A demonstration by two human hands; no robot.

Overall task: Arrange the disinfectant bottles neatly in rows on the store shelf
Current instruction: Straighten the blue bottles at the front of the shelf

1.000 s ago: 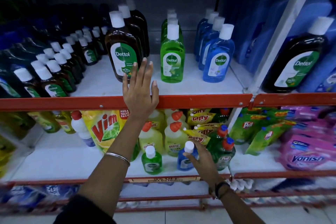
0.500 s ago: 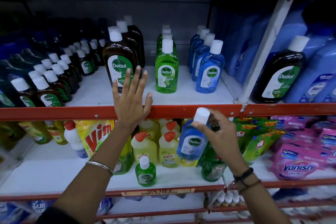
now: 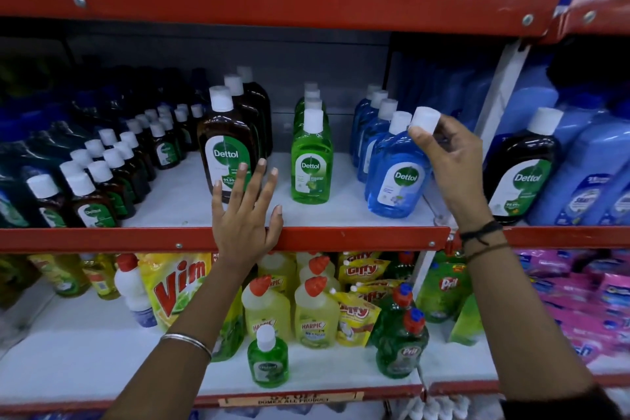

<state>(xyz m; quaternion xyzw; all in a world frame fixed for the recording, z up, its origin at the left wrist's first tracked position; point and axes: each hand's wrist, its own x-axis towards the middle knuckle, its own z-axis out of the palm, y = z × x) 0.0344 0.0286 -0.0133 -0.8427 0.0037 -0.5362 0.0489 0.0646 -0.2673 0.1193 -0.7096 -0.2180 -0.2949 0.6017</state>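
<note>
1. Small brown bottles stand in rows at the left of the shelf.
2. The left hand lies open on the shelf's red edge, fingers spread before a large brown bottle, gripping nothing.
3. A row of green bottles stands mid-shelf.
4. The right hand pinches the white cap of a blue bottle, tilted at the front of the blue row.

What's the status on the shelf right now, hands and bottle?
Right hand grips blue Dettol bottle by cap, front of blue row. Left hand open on shelf edge. Nothing blocking.
</note>
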